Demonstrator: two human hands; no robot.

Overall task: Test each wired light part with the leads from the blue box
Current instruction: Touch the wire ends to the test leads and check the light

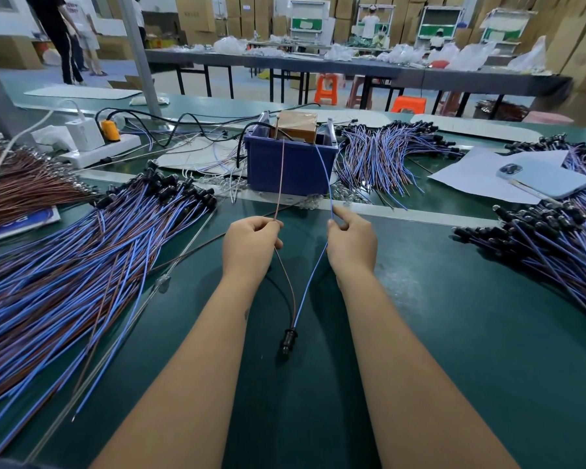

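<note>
Both hands (249, 243) (352, 243) pinched on wire ends (331, 216).

Bright, even overhead light fills the hall. The green mat (454, 333) shows a soft sheen and faint shadows beneath the forearms. Wide-angle distortion bends the edges. The wire bundles (65, 265) are sharp, and the far cardboard boxes (197, 15) look slightly soft.

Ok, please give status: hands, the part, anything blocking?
Left hand pinches brown wire on brown lead. Right hand pinches blue wire on blue lead. Light part hangs below, unobstructed.
</note>
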